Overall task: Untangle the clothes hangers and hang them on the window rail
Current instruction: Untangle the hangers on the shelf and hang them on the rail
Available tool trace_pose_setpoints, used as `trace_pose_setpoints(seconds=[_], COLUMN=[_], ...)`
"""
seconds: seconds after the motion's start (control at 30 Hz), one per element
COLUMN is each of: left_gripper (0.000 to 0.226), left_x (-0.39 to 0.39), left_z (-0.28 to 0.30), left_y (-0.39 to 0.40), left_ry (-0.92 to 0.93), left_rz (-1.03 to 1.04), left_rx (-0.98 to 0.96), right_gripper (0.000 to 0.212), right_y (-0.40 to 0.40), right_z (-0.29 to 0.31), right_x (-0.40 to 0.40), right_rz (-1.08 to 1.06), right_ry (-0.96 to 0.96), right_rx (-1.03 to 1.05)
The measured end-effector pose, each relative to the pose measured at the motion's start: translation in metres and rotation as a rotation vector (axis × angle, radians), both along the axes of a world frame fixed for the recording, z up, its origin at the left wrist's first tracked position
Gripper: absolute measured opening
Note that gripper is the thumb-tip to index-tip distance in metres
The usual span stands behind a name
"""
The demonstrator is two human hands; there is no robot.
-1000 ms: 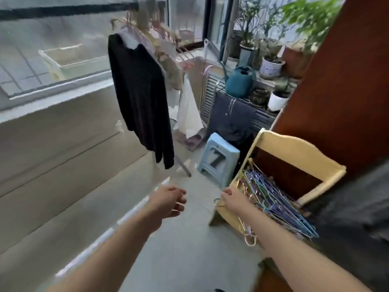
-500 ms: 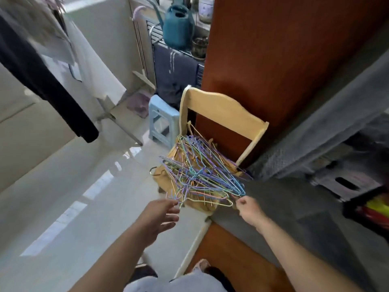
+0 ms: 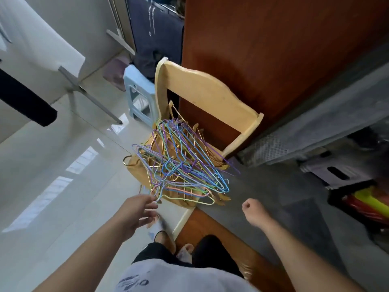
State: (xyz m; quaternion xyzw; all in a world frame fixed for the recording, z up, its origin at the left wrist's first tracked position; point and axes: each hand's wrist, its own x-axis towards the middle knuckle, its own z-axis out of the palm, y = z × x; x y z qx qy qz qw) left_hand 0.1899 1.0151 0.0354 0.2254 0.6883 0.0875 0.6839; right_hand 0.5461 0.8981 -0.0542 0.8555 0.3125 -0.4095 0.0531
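Observation:
A tangled pile of thin wire hangers (image 3: pixel 181 165) in purple, blue, green, pink and gold lies on the seat of a small pale wooden chair (image 3: pixel 202 91). My left hand (image 3: pixel 134 211) reaches toward the pile's near left edge, fingers spread, with its fingertips at a hanger hook; it grips nothing that I can see. My right hand (image 3: pixel 252 211) is curled into a fist, holding nothing, a little short of the pile's near right corner. The window rail is out of view.
A light blue plastic stool (image 3: pixel 139 91) stands behind the chair. A drying rack leg (image 3: pixel 90 95) and a black hanging sleeve (image 3: pixel 27 104) are at the left. A brown wooden panel (image 3: pixel 263 49) rises on the right, and a black bin with red and yellow items (image 3: pixel 366 201) sits at the far right.
The view has tilted down from the window and drying rack to the chair. My right hand has drawn back from the hangers and closed into a fist. My left hand has come up to the pile's edge.

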Motion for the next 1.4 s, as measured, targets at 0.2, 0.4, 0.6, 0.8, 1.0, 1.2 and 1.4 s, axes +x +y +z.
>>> trace_pose_setpoints(seconds=[0.2,0.4,0.6,0.8,1.0,1.2,1.4], left_gripper=[0.026,0.022,0.021,0.02,0.021,0.022,0.022], left_x=[0.043,0.082,0.115,0.128,0.121,0.119,0.127], left_z=[0.0,-0.007,-0.027,-0.052,-0.05,-0.021,0.004], left_y=[0.02,-0.004,-0.053,-0.092,-0.112,-0.122,-0.123], left_ry=[0.066,0.14,0.195,0.235,0.264,0.238,0.155], left_rz=[0.046,0.29,0.448,0.64,0.664,0.667,0.665], left_rx=[0.05,0.039,-0.037,-0.135,-0.114,-0.085,-0.078], right_gripper=[0.015,0.012,0.078,0.1,0.081,0.082,0.084], right_y=[0.045,0.11,0.139,0.152,0.168,0.167,0.15], right_z=[-0.026,-0.083,-0.142,-0.193,-0.189,-0.136,-0.053], right_x=[0.06,0.095,0.11,0.099,0.092,0.094,0.088], right_rz=[0.12,0.34,0.334,0.374,0.503,0.55,0.57], right_ry=[-0.019,0.012,-0.035,-0.026,-0.047,-0.032,0.12], right_rx=[-0.055,-0.068,-0.113,-0.069,-0.032,-0.07,-0.067])
